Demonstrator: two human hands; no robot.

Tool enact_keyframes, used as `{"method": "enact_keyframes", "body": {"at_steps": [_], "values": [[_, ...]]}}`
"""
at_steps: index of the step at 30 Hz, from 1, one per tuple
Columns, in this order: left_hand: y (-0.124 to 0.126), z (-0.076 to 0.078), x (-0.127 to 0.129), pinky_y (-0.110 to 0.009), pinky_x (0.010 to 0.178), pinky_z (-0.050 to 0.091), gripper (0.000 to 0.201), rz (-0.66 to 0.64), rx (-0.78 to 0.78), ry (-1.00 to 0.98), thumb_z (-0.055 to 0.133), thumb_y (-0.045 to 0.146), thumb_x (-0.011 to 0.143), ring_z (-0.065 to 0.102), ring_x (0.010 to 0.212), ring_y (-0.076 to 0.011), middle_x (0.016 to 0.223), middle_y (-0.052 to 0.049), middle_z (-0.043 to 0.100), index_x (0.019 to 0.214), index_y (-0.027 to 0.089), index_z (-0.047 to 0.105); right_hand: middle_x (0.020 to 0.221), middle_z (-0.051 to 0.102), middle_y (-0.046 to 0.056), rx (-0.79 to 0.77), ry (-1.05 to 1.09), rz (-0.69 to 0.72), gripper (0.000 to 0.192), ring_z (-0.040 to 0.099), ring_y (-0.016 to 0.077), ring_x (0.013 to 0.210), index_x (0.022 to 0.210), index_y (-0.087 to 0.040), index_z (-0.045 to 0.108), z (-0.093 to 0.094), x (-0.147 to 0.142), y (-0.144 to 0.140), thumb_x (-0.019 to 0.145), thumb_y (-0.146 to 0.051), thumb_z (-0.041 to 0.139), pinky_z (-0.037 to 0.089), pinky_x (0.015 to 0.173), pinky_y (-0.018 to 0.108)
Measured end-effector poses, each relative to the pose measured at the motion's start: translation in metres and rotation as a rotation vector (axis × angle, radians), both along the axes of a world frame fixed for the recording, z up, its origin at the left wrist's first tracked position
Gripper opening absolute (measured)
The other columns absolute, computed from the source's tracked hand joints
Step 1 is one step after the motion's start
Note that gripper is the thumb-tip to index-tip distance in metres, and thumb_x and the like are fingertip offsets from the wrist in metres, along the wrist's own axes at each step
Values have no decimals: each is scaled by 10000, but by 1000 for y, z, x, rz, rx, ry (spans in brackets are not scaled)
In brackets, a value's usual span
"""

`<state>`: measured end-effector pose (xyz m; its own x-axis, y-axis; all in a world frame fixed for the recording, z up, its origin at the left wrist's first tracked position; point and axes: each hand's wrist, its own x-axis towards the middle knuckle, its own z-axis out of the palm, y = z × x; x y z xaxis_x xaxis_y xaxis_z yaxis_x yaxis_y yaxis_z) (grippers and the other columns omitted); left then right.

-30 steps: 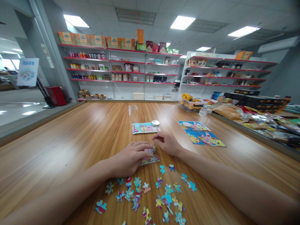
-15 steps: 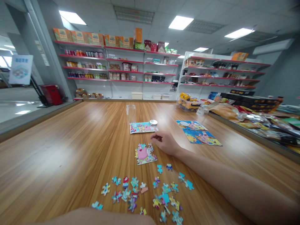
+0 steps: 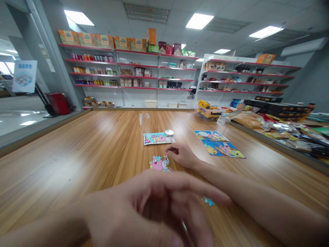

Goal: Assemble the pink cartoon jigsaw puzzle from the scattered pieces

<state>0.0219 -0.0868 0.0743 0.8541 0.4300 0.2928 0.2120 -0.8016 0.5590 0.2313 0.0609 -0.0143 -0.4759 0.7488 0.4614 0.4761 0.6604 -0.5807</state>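
Observation:
My left hand (image 3: 154,206) fills the foreground, blurred by motion. It reaches over the near tabletop with the index finger stretched out and the thumb apart, hiding most of the loose jigsaw pieces. One light-blue jigsaw piece (image 3: 209,201) shows past its index finger. A partly joined puzzle (image 3: 157,164) with a pink starfish figure lies just beyond, its lower part covered by my left hand. To the right of the puzzle, my right hand (image 3: 182,155) rests on the table with fingers curled in; whatever may be inside them is hidden.
Behind the puzzle, a picture card (image 3: 156,139) holds a white lid (image 3: 169,132), beside a clear jar (image 3: 144,123). Blue picture sheets (image 3: 223,149) lie right, with another lid (image 3: 203,134). Farther off are a toy bin (image 3: 209,112), packaged goods (image 3: 280,127) and stocked shelves (image 3: 136,65).
My left hand has risen from the bottom edge and moved right and forward over the loose pieces, covering them. My right hand keeps its place and curled shape.

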Motion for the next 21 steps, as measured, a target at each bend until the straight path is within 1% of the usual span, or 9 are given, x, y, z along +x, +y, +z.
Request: {"method": "enact_keyframes", "body": {"at_steps": [2,3,6,8,9,11,12,17,21], "values": [[23,-7,-1,-284,699,554,482,87,-81,-134,446,311,959,658,775,-161,908,-31,680,1434,261,380,778,703,49,-14,-15,27,144,598,152,664,868,-125,718,0,0,0,810,-136,587,462,618,256],[37,-17,-5,-295,731,544,411,182,-46,-171,478,276,957,637,789,-167,901,-43,659,1365,223,462,775,700,44,-18,-22,35,146,595,150,663,869,-128,719,0,0,0,803,-132,589,460,618,255],[79,-58,-26,-375,809,508,246,342,254,-115,456,198,965,592,888,-214,959,-94,635,1151,159,611,742,683,36,-39,-21,33,155,572,143,633,882,-130,722,0,0,1,796,-142,593,444,600,254],[97,-80,-41,-402,834,499,232,380,343,-45,447,184,967,570,937,-239,959,-102,623,1099,154,635,719,665,36,-78,-3,52,162,554,139,616,897,-122,718,-1,0,2,802,-164,594,428,582,250],[103,-86,-46,-414,845,495,226,448,381,-62,454,177,961,561,950,-246,971,-106,614,1089,150,638,702,649,33,-104,10,74,163,544,137,611,898,-117,714,-1,0,3,804,-181,598,418,574,248],[107,-91,-52,-437,875,484,227,527,431,-92,464,168,953,543,988,-257,1013,-112,602,1101,150,636,668,608,18,-165,30,142,179,521,133,599,906,-108,704,-1,1,3,807,-223,609,396,557,244],[106,-90,-52,-443,895,478,237,523,442,-97,466,164,953,535,1017,-258,1051,-115,596,1121,154,633,656,588,10,-196,36,179,192,510,131,594,912,-106,701,0,2,3,807,-241,613,386,551,242],[94,-79,-43,-434,1010,438,287,227,394,39,494,189,966,499,1156,-247,1198,-97,580,1225,215,614,667,576,6,-302,0,388,233,483,123,590,930,-108,711,7,9,0,792,-280,638,357,539,235],[90,-80,-40,-402,948,479,258,217,325,27,504,210,966,556,1065,-231,1141,-103,600,1184,203,643,697,599,23,-370,-26,583,248,489,125,603,902,-101,726,15,14,-3,765,-301,676,355,546,238]]}}
